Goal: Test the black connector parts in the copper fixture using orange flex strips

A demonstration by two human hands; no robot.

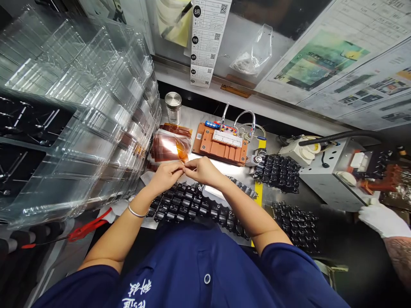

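Observation:
My left hand (167, 175) and my right hand (205, 170) meet fingertip to fingertip, both in a pinch. Between them is the lower end of a curled, see-through amber film (182, 153); the exact grip is hidden by the fingers. Just beyond my fingers lies a stack of shiny copper-brown film sheets (163, 147). Rows of black moulded parts (180, 201) sit below my hands. Right of the film stack stands a reddish-brown fixture block (221, 149) with a white perforated plate (227, 138) on top.
Tall stacks of clear plastic trays (105, 98) rise at the left. A lidded glass jar (174, 109) stands behind the films. More black parts (279, 173) lie right, beside a grey machine (334, 171). A co-worker's white-gloved hand (383, 218) is at the far right. Red-handled pliers (86, 226) are lower left.

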